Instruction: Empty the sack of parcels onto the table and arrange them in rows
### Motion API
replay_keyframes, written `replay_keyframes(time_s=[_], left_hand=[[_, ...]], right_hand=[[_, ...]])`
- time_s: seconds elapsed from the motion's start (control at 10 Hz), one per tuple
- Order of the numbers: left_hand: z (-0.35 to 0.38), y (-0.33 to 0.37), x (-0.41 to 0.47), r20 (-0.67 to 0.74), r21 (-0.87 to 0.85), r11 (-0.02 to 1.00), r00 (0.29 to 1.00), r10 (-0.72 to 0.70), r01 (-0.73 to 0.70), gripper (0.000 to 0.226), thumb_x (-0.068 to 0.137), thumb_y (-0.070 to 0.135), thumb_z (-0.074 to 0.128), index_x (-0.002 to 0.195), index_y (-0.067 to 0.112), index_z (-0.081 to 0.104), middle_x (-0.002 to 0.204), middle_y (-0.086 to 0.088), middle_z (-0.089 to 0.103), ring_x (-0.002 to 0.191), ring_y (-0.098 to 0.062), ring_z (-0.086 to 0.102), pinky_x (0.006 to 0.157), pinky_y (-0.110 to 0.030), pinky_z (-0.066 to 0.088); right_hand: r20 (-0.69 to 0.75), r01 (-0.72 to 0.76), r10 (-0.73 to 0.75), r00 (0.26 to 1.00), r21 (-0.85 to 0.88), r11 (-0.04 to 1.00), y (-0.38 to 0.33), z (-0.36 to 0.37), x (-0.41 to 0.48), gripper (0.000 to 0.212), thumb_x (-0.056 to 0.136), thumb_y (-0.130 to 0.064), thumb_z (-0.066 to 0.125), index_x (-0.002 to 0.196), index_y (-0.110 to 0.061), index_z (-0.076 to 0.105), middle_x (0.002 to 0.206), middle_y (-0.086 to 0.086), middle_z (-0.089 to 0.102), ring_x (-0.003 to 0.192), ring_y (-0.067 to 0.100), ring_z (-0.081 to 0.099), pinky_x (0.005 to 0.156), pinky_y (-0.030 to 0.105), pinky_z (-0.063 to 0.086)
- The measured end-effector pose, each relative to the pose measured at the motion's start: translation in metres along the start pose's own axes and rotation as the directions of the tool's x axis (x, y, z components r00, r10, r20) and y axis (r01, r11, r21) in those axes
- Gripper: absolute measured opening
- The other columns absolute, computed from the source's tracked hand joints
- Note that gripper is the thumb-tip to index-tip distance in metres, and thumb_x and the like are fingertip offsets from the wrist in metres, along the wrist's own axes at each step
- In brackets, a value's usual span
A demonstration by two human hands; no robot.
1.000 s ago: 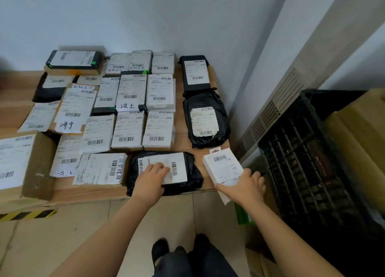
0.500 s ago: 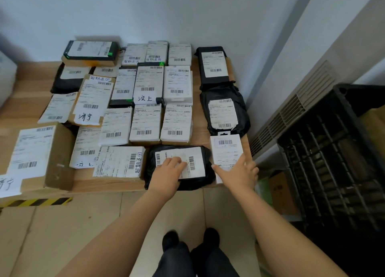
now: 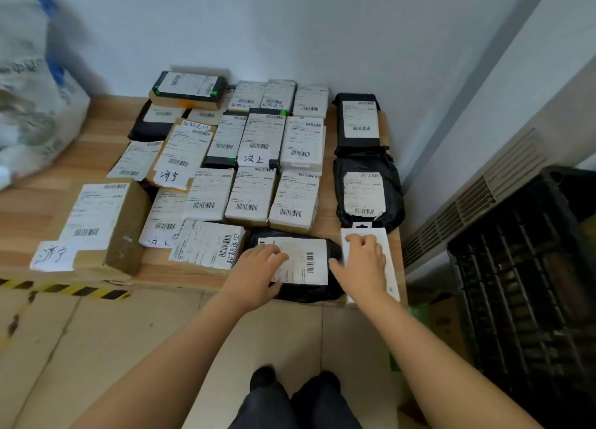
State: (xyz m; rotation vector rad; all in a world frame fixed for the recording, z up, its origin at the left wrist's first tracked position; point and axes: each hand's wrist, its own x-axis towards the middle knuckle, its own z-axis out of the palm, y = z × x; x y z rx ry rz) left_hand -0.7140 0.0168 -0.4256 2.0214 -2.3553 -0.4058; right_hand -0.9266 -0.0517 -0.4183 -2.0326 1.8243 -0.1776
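Fingers (image 3: 272, 251) lie loose, gripping nothing: left hand (image 3: 254, 273) on black bag label (image 3: 304, 259), right hand (image 3: 362, 267) on white pack (image 3: 392, 267); note (image 3: 253, 159) reads 汶上.

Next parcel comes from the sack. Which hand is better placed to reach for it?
Left, probably. The sack sits far left on the table; the left hand, on the black bagged parcel, is nearer. The right hand rests on the white flat parcel at the right edge.

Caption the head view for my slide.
Left hand rests on a black plastic mailer, right hand on a flat white packet on the wooden table.
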Motion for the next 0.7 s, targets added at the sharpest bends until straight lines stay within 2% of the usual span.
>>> replay_keyframes(time_s=[0.1, 0.2, 0.3, 0.4, 0.5, 0.6, 0.7], left_hand=[[-0.014, -0.028, -0.013, -0.082, 0.004, 0.996, 0.992, -0.092, 0.093, 0.06, 0.082, 0.035, 0.068, 0.137, 0.021, 0.048, 0.137, -0.002, 0.046, 0.13, -0.025, 0.04, 0.11, -0.039, 0.029], [-0.026, -0.059, -0.021, -0.097, 0.012, 0.982, 0.977, -0.188, 0.19, 0.068, 0.078, 0.039, 0.073, 0.139, 0.023, 0.046, 0.14, -0.004, 0.043, 0.133, -0.028, 0.036, 0.112, -0.043, 0.023], [-0.033, -0.082, -0.024, -0.024, -0.016, 0.977, 0.976, -0.215, 0.214, 0.073, 0.078, 0.048, 0.071, 0.141, 0.027, 0.041, 0.146, -0.002, 0.036, 0.136, -0.025, 0.029, 0.111, -0.042, 0.026], [-0.037, -0.089, -0.018, 0.028, -0.04, 0.982, 0.983, -0.183, 0.184, 0.075, 0.079, 0.053, 0.068, 0.142, 0.025, 0.039, 0.148, -0.002, 0.033, 0.135, -0.023, 0.029, 0.106, -0.039, 0.034], [-0.037, -0.089, -0.007, 0.024, -0.021, 0.987, 0.987, -0.157, 0.158, 0.074, 0.082, 0.055, 0.064, 0.143, 0.023, 0.037, 0.149, -0.002, 0.033, 0.135, -0.023, 0.029, 0.106, -0.036, 0.033], [-0.037, -0.09, -0.004, 0.016, -0.001, 0.994, 0.994, -0.112, 0.112, 0.073, 0.083, 0.058, 0.061, 0.143, 0.023, 0.036, 0.147, -0.001, 0.033, 0.134, -0.022, 0.031, 0.105, -0.035, 0.033], [-0.042, -0.099, -0.009, 0.001, -0.037, 0.998, 0.998, -0.058, 0.058, 0.065, 0.087, 0.055, 0.057, 0.141, 0.023, 0.039, 0.142, 0.0, 0.039, 0.13, -0.021, 0.036, 0.101, -0.035, 0.035]], right_hand=[[0.018, 0.111, -0.111, 0.994, 0.014, 0.994, -0.026, 0.001, 0.009, 0.047, 0.088, -0.037, 0.061, 0.128, -0.017, 0.045, 0.13, 0.009, 0.038, 0.12, 0.027, 0.037, 0.1, 0.036, 0.032], [0.048, 0.181, -0.182, 0.982, 0.014, 0.983, -0.05, 0.005, 0.016, 0.054, 0.091, -0.032, 0.059, 0.14, -0.023, 0.038, 0.138, 0.009, 0.033, 0.123, 0.028, 0.036, 0.103, 0.036, 0.03], [0.108, 0.263, -0.255, 0.961, -0.072, 0.962, -0.068, 0.014, 0.025, 0.063, 0.096, -0.028, 0.051, 0.151, -0.031, 0.021, 0.155, 0.011, 0.015, 0.132, 0.03, 0.029, 0.11, 0.038, 0.023], [0.146, 0.293, -0.267, 0.953, -0.204, 0.934, -0.078, 0.023, 0.033, 0.065, 0.099, -0.02, 0.044, 0.153, -0.037, 0.011, 0.162, 0.009, 0.001, 0.14, 0.031, 0.022, 0.114, 0.04, 0.018], [0.103, 0.215, -0.194, 0.975, -0.251, 0.944, -0.084, 0.026, 0.033, 0.063, 0.099, -0.014, 0.041, 0.151, -0.037, 0.016, 0.162, 0.008, 0.007, 0.141, 0.03, 0.023, 0.115, 0.039, 0.016], [0.103, 0.167, -0.144, 0.984, -0.27, 0.948, -0.087, 0.024, 0.031, 0.06, 0.098, -0.017, 0.043, 0.15, -0.035, 0.02, 0.16, 0.008, 0.013, 0.142, 0.028, 0.024, 0.115, 0.037, 0.016], [0.046, 0.19, -0.185, 0.982, -0.255, 0.948, -0.099, 0.021, 0.029, 0.05, 0.094, -0.018, 0.048, 0.142, -0.027, 0.036, 0.143, 0.006, 0.036, 0.13, 0.027, 0.038, 0.108, 0.037, 0.027]])
